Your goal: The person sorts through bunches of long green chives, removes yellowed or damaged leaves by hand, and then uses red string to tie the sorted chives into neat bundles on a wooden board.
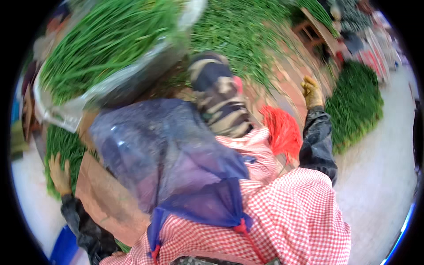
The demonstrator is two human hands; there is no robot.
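Observation:
On the left, my left hand (60, 174), in a yellowish glove, has its fingers spread against a pile of long green grass-like leaves (66, 145), perhaps chives. Over on the right, my right hand (312, 92), also gloved, is raised with its fingers curled in; nothing shows in them. It is beside a thick stack of the same greens (357, 104), their pale cut ends facing outward. A red plastic bag or bundle of ties (282, 132) lies between my right forearm and my camouflage-clad leg (218, 95). A blue translucent plastic apron (163, 150) covers my lap.
A large heap of greens (115, 39) rests on a clear plastic sheet (137, 79) at the far left. Loose greens (238, 39) are strewn over flattened cardboard (282, 75). A low wooden stool (309, 33) stands at the far right, near pale floor (375, 176).

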